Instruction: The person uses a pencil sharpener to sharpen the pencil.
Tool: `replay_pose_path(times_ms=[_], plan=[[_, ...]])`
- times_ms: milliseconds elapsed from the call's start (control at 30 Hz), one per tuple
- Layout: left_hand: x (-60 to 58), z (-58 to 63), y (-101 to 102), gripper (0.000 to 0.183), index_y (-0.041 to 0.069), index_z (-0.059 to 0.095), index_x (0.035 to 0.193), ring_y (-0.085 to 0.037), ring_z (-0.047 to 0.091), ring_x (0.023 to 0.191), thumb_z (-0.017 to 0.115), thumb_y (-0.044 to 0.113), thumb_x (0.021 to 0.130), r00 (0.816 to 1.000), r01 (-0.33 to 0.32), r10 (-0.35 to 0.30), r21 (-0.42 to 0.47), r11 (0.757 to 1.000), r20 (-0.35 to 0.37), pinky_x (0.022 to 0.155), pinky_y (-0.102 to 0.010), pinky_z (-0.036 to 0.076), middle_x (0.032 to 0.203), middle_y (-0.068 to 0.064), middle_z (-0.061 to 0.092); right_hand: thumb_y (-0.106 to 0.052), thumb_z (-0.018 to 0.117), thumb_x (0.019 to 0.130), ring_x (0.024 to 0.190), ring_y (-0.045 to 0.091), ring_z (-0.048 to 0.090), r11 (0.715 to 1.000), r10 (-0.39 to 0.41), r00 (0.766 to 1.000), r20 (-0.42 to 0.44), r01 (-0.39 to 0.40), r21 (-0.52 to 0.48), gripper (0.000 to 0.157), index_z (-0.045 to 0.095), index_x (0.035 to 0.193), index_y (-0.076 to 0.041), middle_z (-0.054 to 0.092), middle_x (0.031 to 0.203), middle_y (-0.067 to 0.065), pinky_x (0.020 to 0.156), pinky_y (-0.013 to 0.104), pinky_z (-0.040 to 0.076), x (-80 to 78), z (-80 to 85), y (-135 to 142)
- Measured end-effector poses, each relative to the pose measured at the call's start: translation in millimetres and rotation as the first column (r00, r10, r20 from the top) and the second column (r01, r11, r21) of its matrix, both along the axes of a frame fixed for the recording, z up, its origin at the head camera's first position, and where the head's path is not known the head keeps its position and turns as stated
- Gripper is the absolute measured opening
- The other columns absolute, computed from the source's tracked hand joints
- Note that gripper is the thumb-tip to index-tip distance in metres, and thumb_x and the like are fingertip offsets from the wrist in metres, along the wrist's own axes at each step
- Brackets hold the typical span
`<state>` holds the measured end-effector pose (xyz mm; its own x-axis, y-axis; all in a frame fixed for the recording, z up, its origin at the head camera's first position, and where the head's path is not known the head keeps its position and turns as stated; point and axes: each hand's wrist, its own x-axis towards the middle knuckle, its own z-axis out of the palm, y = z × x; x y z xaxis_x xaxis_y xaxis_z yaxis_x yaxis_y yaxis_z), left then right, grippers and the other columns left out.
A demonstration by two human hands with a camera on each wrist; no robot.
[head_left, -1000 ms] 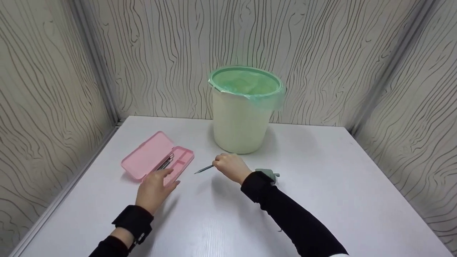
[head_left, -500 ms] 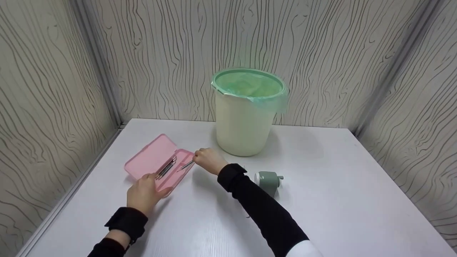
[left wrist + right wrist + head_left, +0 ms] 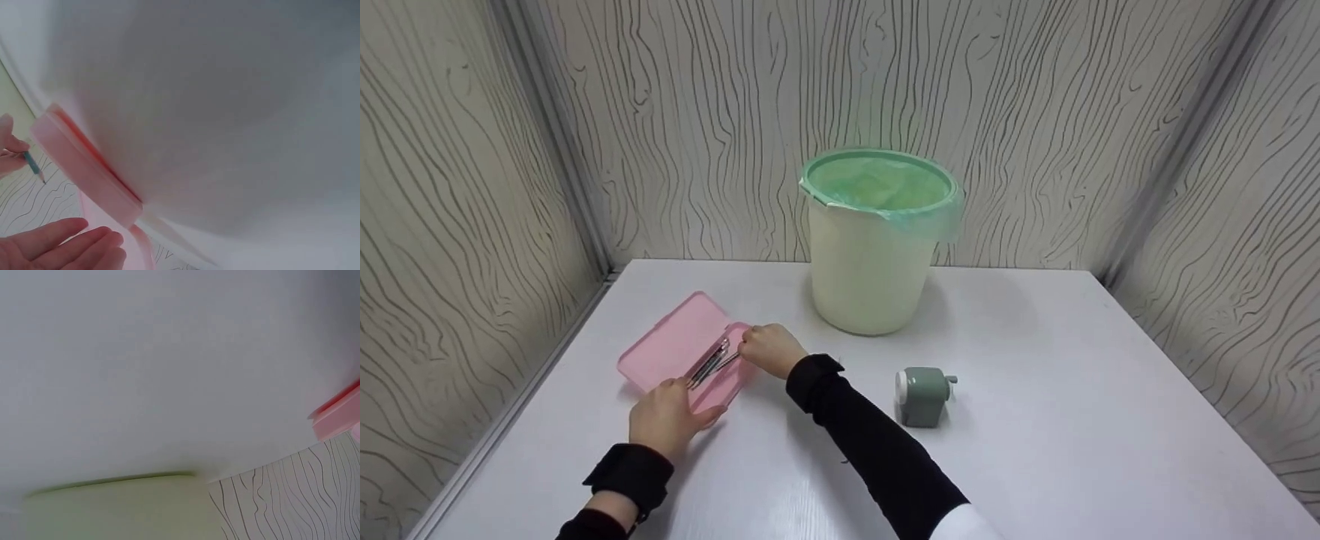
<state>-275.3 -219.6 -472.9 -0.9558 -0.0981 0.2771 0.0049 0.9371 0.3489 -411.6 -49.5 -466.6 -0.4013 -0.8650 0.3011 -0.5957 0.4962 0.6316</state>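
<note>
A pink pencil case (image 3: pixel 675 341) lies with its lid folded back at the left of the table. Several pencils (image 3: pixel 706 369) rest in its long compartment. My right hand (image 3: pixel 771 349) pinches a pencil (image 3: pixel 727 362) over the case, tip toward the left hand; the left wrist view shows its teal body and sharpened tip. My left hand (image 3: pixel 664 420) is at the case's near end, thumb along the right side and fingers over the other side. In the left wrist view its fingers (image 3: pixel 84 244) are extended beside the case. The right wrist view shows no hand.
A pale bin (image 3: pixel 870 270) with a green rim and liner stands at the back middle. Right of my right forearm sits a green pencil sharpener (image 3: pixel 925 396) with a crank. Wood-patterned walls (image 3: pixel 720 135) enclose the white table (image 3: pixel 1035 420).
My right hand has moved left with the pencil, from in front of the bin to over the case. My left hand has come down to the case's near end. The sharpener is now uncovered.
</note>
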Motion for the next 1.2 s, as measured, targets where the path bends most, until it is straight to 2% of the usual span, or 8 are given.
replay_pose_path(times_ms=[367,600,933,1100,1200], plan=[[-2.3,-0.4,-5.0,0.056,-0.007,0.066,0.099,-0.022,0.055,0.063,0.089,0.04,0.077,0.996,-0.023,0.021,0.026,0.999,0.083,0.059,-0.038,0.047,0.085,-0.02,0.07,-0.014,0.065,0.094,0.075,0.001,0.07,0.999,-0.017,0.999,0.042,0.015,0.046,0.021,0.076,0.086,-0.03,0.077,0.089,-0.017,0.064,0.019,0.057,-2.4,-0.1,-25.6],[-4.4,1.4,-7.3,0.056,-0.006,0.065,0.095,-0.024,0.059,0.064,0.091,0.038,0.073,0.998,-0.003,0.001,0.029,1.0,0.07,0.061,-0.042,0.05,0.084,-0.022,0.071,-0.018,0.064,0.097,0.083,-0.003,0.069,0.994,-0.029,0.998,0.058,0.023,0.109,0.022,0.078,0.09,-0.034,0.077,0.096,-0.02,0.071,0.015,0.057,-4.8,1.3,-32.8],[-6.5,1.6,-6.3,0.053,-0.003,0.065,0.085,-0.022,0.053,0.06,0.093,0.038,0.069,0.997,-0.003,0.003,-0.001,1.0,0.071,0.058,-0.039,0.043,0.073,-0.016,0.067,-0.014,0.064,0.096,0.076,-0.002,0.069,0.99,-0.071,0.993,0.099,0.058,0.131,0.021,0.075,0.088,-0.03,0.077,0.091,-0.017,0.068,0.018,0.058,-9.0,10.5,-43.5],[-5.7,2.1,-5.5,0.052,-0.002,0.064,0.084,-0.02,0.048,0.059,0.093,0.038,0.069,0.995,-0.009,0.005,0.036,0.999,0.097,0.056,-0.034,0.036,0.069,-0.01,0.061,-0.016,0.063,0.096,0.068,-0.003,0.058,0.979,-0.049,0.994,0.102,0.028,0.2,0.02,0.072,0.085,-0.03,0.076,0.09,-0.019,0.069,0.016,0.056,-8.6,8.2,-51.9],[-5.7,3.4,-5.3,0.052,-0.002,0.064,0.084,-0.02,0.048,0.06,0.093,0.038,0.069,0.995,-0.008,0.004,0.041,0.999,0.103,0.056,-0.033,0.035,0.068,-0.008,0.059,-0.015,0.063,0.096,0.066,-0.001,0.048,0.974,-0.067,0.99,0.124,0.037,0.224,0.02,0.067,0.082,-0.029,0.075,0.09,-0.02,0.068,0.016,0.055,-8.1,9.2,-57.3]])
